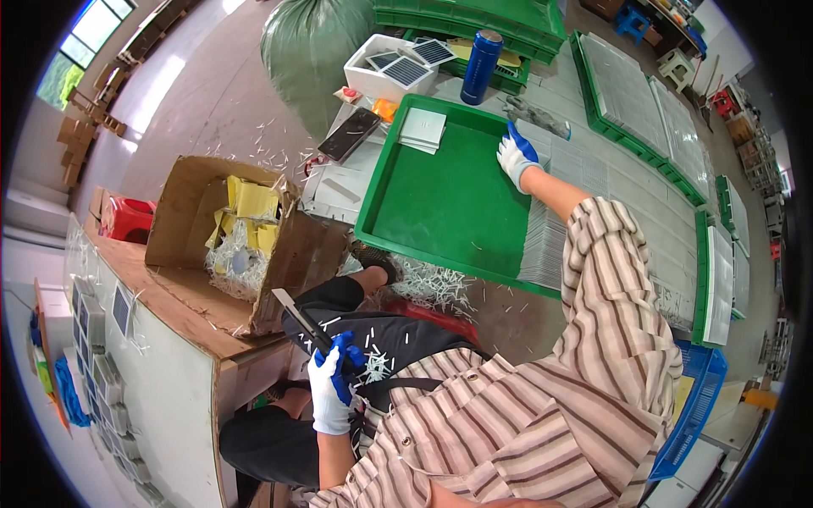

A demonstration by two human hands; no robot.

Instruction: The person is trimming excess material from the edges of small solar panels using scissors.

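The left hand [335, 383] grips a knife [310, 328] near the leg [340, 298], which a slip could cut; beyond, the right hand [517, 158], its grip unclear, is at the green tray [440, 203] beside packed thin pieces [544, 241], which a knock could topple.

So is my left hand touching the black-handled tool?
Touching: the head view shows your left hand closed around the lower end of the black-handled tool.

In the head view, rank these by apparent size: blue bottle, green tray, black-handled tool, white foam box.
1. Green tray
2. White foam box
3. Blue bottle
4. Black-handled tool, in the left hand
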